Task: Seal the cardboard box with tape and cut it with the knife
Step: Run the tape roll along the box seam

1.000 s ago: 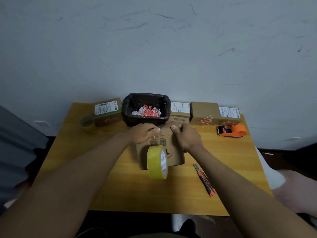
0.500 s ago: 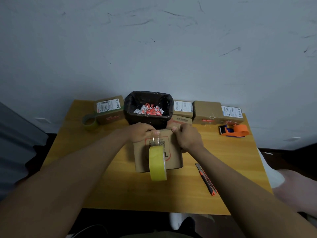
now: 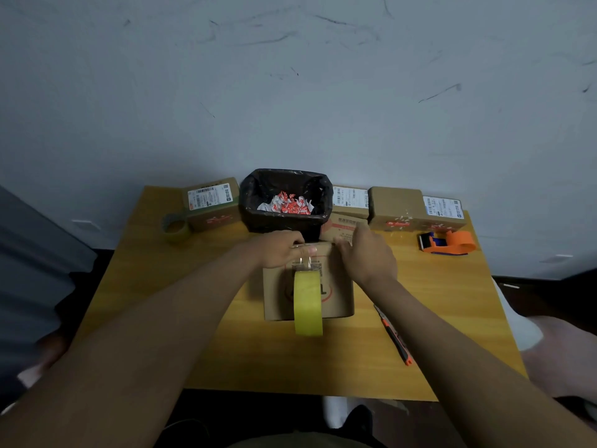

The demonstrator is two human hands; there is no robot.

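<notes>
Wooden table (image 3: 193, 334) carries a black-lined bin (image 3: 258, 202) holding red-and-white scraps (image 3: 287, 205), directly behind the cardboard box (image 3: 339, 302) at table centre. Left hand (image 3: 277, 252) fingers press clear tape onto the box's far edge, yellow tape roll (image 3: 307, 302) hanging; right hand (image 3: 366, 257) fingers curl together there. Knife (image 3: 394, 334) lies right of the box.

On a wooden surface (image 3: 168, 334): five cardboard boxes, counting the front box (image 3: 339, 295); two tape rolls, one yellow (image 3: 308, 305) and one olive (image 3: 175, 225); one orange tape dispenser (image 3: 447, 242); one utility knife (image 3: 394, 335); one black-lined bin (image 3: 286, 202); two hands.
</notes>
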